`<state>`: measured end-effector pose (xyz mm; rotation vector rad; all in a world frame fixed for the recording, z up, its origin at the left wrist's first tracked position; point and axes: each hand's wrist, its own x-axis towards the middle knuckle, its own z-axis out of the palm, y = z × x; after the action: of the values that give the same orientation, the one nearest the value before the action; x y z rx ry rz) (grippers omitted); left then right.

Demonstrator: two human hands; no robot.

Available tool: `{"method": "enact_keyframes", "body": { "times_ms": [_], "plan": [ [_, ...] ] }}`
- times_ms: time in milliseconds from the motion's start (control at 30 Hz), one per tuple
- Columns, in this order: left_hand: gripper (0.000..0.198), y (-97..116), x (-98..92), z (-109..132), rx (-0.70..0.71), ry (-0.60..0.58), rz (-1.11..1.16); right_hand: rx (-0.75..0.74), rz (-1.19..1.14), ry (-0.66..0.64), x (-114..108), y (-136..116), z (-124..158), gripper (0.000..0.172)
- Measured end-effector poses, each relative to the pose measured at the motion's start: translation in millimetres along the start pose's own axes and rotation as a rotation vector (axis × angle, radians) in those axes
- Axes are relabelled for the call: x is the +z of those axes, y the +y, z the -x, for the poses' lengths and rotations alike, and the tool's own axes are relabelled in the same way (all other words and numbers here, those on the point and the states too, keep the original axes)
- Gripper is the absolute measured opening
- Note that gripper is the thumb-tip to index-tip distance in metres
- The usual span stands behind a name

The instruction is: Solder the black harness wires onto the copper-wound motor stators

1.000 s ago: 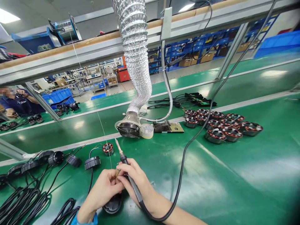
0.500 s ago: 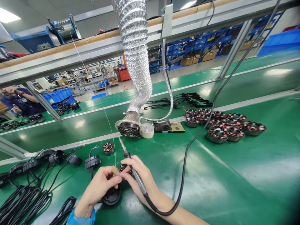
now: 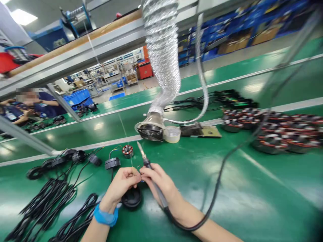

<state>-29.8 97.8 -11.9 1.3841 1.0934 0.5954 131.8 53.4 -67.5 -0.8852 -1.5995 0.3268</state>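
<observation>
Showing more wristband (image 3: 106, 216) than earlier, hands (image 3: 122, 182) (image 3: 162, 184) together, holding soldering iron (image 3: 146, 163), wire (image 3: 131, 162)

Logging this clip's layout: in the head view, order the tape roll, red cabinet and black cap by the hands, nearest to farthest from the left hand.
1. Black cap: just below the left hand.
2. Tape roll: ahead, to the right.
3. Red cabinet: across the room.

Blue shelving (image 3: 262, 20) stands beyond the long green workbench (image 3: 254, 201).
</observation>
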Motion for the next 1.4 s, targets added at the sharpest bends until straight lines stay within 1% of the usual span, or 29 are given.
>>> {"method": "enact_keyframes", "body": {
  "times_ms": [67, 167, 233, 300, 367, 400, 567, 700, 833, 967, 1133, 1400],
  "plan": [
    [0.027, 0.7, -1.2, -1.6, 0.018, 0.082, -0.030, 0.052, -0.006, 0.074, -3.7, 0.5, -3.5, 0.029],
    [0.022, -0.9, -6.5, -5.7, 0.011, 0.185, -0.036, 0.201, -0.042, 0.088, -14.4, 0.1, -12.2, 0.024],
    [0.023, -2.6, -9.2, -8.0, -0.005, 0.222, -0.012, 0.305, -0.079, 0.091, -21.5, -0.9, -17.6, 0.026],
    [0.024, -4.0, -9.9, -9.6, -0.016, 0.240, 0.009, 0.396, -0.106, 0.097, -26.1, -2.0, -20.4, 0.033],
    [0.024, -5.1, -9.4, -10.7, -0.015, 0.252, 0.021, 0.450, -0.111, 0.073, -27.9, -1.9, -20.0, 0.035],
    [0.024, -5.6, -9.1, -11.2, -0.013, 0.256, 0.024, 0.445, -0.103, 0.058, -28.0, -1.2, -18.7, 0.034],
    [0.024, -7.1, -8.9, -12.7, -0.008, 0.276, 0.033, 0.316, -0.004, 0.041, -27.9, 5.1, -9.5, 0.029],
    [0.025, -7.7, -9.2, -12.9, -0.010, 0.279, 0.038, 0.285, 0.006, 0.015, -29.5, 3.4, -10.0, 0.029],
    [0.024, -8.8, -9.2, -13.4, -0.002, 0.277, 0.041, 0.284, -0.001, -0.026, -30.2, -3.0, -14.5, 0.026],
    [0.022, -10.0, -9.2, -13.7, 0.013, 0.277, 0.033, 0.294, -0.023, -0.037, -29.5, -4.6, -14.7, 0.026],
    [0.021, -11.3, -7.9, -14.8, 0.023, 0.282, 0.012, 0.318, -0.036, -0.015, -29.1, -2.7, -12.1, 0.027],
    [0.020, -9.5, -7.0, -15.5, 0.030, 0.283, 0.028, 0.332, -0.063, -0.033, -29.1, -4.4, -13.3, 0.025]
  ]
}}
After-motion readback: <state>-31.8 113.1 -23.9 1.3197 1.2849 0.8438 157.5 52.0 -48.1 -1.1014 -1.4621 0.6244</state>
